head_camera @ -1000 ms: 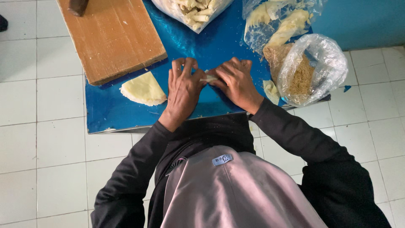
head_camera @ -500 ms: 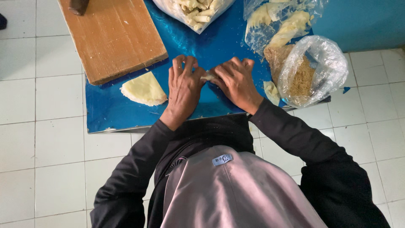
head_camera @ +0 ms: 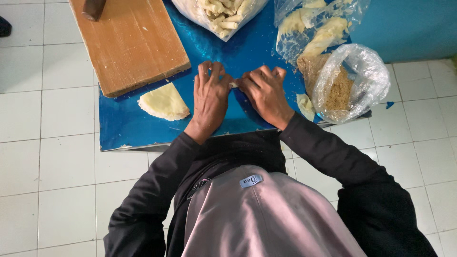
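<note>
**Two hands on a small dough piece**

A blue desk [head_camera: 143,128] stands on white floor tiles. The left hand [head_camera: 209,97] and right hand [head_camera: 264,90] meet at its middle, fingertips pinching a small pale dough piece [head_camera: 233,84] between them. A folded dough wedge [head_camera: 164,102] lies left, beside a wooden board [head_camera: 128,43].

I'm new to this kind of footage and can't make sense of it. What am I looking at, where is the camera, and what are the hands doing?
One camera, worn on a person's head, looks straight down. You see dark sleeves and two bare hands over a blue board lying on a white tiled floor. The left hand and right hand together press a small pale piece of dough. Nearby lie a folded dough sheet, a wooden board, a bag of rolled pieces and a bag of brown crumbs.
</note>
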The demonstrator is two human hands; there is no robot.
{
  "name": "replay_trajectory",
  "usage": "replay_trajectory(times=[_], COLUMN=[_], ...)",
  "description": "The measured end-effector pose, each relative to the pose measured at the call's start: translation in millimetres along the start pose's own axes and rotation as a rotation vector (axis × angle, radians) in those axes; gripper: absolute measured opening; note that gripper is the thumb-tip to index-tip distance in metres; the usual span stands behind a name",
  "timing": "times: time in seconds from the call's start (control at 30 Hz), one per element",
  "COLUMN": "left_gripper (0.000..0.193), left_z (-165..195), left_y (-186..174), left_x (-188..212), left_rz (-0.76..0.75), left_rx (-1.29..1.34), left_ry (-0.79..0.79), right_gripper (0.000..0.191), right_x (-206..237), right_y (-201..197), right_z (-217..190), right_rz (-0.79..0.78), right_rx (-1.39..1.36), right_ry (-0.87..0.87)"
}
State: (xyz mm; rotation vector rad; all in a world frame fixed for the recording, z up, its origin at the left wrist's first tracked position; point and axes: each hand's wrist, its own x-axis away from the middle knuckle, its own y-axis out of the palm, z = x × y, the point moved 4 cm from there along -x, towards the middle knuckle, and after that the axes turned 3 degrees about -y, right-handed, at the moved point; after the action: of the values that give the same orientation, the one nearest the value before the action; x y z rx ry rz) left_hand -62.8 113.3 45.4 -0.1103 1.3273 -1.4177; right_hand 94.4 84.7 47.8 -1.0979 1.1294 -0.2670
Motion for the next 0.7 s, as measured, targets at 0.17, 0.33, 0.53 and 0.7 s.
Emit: replay_trajectory(times=[0.17, 0.33, 0.53, 0.7], left_gripper=[0.033, 0.028, 0.038, 0.043], left_z=[3, 0, -48, -71], left_y=[-16, -61, -115, -112], left_x=[3, 25, 63, 82], left_rz=[-0.005, 0.099, 0.249, 0.206], left_rx=[0.117, 0.040, -0.167, -0.003], left_ry=[-0.072, -0.151, -0.407, -0.479], right_gripper=[0.022, 0.032, 0.027, 0.022], right_x=[2, 3, -3, -14], right_y=[10, 21, 28, 33], right_z=[6, 12, 8, -5], right_rz=[0.009, 0.022, 0.007, -0.132], right_rx=[0.018, 0.024, -0.019, -0.246], right_ry=[-0.022, -0.034, -0.074, -0.006])
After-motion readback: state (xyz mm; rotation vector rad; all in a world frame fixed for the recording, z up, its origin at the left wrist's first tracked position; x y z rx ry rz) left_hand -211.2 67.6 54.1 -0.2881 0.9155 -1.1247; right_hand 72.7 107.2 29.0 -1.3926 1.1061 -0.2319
